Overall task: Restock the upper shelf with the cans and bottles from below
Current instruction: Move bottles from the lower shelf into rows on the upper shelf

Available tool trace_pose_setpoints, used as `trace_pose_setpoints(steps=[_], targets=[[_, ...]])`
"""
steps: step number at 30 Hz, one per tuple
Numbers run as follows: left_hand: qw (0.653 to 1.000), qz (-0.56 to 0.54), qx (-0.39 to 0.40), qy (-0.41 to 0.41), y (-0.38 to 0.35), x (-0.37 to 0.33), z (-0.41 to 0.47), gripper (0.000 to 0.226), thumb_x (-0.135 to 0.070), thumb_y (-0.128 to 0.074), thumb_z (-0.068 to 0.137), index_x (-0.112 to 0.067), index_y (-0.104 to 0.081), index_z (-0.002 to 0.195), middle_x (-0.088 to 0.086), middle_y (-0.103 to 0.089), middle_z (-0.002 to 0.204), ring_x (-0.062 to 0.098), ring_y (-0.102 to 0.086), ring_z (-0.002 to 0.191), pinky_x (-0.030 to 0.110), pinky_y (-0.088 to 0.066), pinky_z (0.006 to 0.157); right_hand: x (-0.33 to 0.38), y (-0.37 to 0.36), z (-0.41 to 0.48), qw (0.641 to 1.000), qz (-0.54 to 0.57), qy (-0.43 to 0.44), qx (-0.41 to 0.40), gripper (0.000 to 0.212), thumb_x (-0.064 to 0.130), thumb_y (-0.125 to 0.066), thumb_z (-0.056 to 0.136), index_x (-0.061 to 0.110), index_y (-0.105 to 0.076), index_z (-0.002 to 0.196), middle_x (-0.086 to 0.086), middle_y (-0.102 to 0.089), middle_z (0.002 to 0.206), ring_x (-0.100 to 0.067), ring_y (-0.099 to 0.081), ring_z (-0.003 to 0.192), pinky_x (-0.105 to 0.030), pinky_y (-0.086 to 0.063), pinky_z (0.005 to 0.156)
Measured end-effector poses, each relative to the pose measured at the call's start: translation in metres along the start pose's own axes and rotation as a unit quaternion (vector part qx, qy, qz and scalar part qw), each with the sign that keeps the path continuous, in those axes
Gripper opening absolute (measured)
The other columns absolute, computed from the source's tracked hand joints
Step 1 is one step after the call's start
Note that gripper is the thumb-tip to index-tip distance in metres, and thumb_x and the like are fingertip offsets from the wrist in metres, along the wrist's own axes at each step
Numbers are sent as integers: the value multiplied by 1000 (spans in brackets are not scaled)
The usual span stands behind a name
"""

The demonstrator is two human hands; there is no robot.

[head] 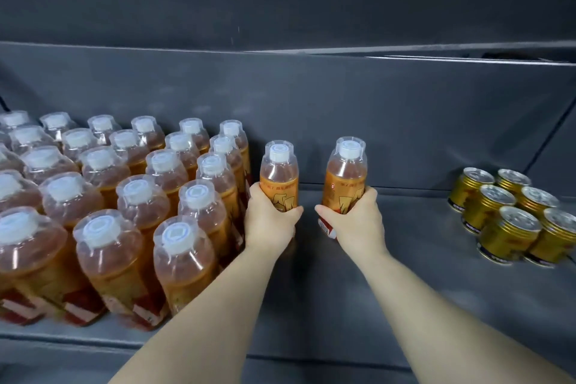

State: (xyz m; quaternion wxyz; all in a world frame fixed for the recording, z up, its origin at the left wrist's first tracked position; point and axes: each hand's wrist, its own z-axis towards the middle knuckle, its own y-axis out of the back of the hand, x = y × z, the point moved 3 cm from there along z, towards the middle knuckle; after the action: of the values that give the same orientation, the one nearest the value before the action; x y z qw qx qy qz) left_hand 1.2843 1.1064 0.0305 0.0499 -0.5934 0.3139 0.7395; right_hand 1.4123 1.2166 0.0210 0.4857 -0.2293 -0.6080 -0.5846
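Left hand (270, 221) clamped on upright orange bottle (279, 176), right hand (358, 217) on second bottle (344, 176), bottle rows (124, 196) at left of frame, gold cans (511, 215) at right, grey shelf (420, 274)

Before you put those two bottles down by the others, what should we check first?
1. Grip of left hand on left bottle: ok.
2. Grip of right hand on right bottle: ok.
3. Both are capped: ok.
4. Bare shelf between the bottle rows and gold cans: ok.
5. Held bottles' bottoms touching the shelf: cannot tell.
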Motion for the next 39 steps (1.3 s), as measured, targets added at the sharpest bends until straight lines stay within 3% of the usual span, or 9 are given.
trace_pose_setpoints(steps=[6, 9, 13, 19, 25, 29, 32, 39], targets=[[999, 5, -40, 25, -22, 6, 45, 80, -25, -83, 78, -20, -33, 140, -1, -46, 130, 21, -49, 122, 37, -47, 100, -4, -32, 46, 1000, 2, -3, 21, 71, 47, -86, 70, 27, -33, 112, 3, -54, 110, -19, -58, 99, -34, -52, 78], [998, -19, -51, 31, -29, 8, 58, 76, -22, -82, 79, -21, -35, 138, -3, -48, 125, 19, -51, 118, 32, -47, 96, -7, -45, 60, 1000, -2, -9, 28, 72, 47, -87, 70, 27, -33, 113, 1, -55, 111, -20, -59, 98, -33, -53, 76], [998, -46, -42, 30, -36, 10, 70, 74, -15, -82, 79, -22, -37, 137, -9, -46, 118, 12, -50, 112, 24, -43, 89, -10, -58, 74, 999, -3, -33, 27, 75, 50, -87, 67, 27, -34, 114, 1, -54, 110, -25, -65, 92, -44, -59, 77], [996, -70, -25, 41, -44, 13, 88, 74, -10, -81, 78, -23, -39, 137, -10, -46, 115, 9, -48, 104, 24, -41, 82, -8, -71, 88, 999, 15, -28, 30, 81, 50, -89, 64, 21, -36, 119, 0, -54, 111, -25, -62, 94, -45, -59, 77], [994, -97, -30, 47, -51, 21, 102, 84, -13, -79, 80, -28, -30, 147, -6, -49, 130, 14, -49, 119, 35, -47, 99, -8, -79, 93, 998, 44, -20, 36, 84, 44, -88, 69, 17, -35, 127, 0, -50, 114, -21, -56, 99, -36, -54, 76], [993, -109, -34, 38, -54, 25, 101, 85, -13, -78, 83, -25, -25, 149, -7, -47, 129, 10, -48, 116, 28, -44, 92, -12, -76, 91, 997, 46, -6, 58, 82, 37, -84, 75, 19, -31, 135, 3, -46, 121, -16, -52, 104, -32, -48, 78], [993, -104, -38, 41, -56, 28, 100, 84, -15, -78, 83, -23, -25, 148, -3, -48, 128, 14, -51, 116, 27, -45, 90, -15, -73, 89, 997, 28, -2, 72, 77, 31, -80, 80, 22, -29, 138, 2, -49, 125, -16, -52, 103, -31, -47, 78], [997, -53, -50, 37, -55, 26, 105, 85, -21, -77, 84, -24, -24, 151, 2, -43, 139, 21, -46, 127, 40, -46, 104, -7, -73, 90, 997, -24, -3, 67, 71, 37, -80, 81, 20, -32, 131, -1, -51, 125, -21, -57, 101, -37, -55, 77]])
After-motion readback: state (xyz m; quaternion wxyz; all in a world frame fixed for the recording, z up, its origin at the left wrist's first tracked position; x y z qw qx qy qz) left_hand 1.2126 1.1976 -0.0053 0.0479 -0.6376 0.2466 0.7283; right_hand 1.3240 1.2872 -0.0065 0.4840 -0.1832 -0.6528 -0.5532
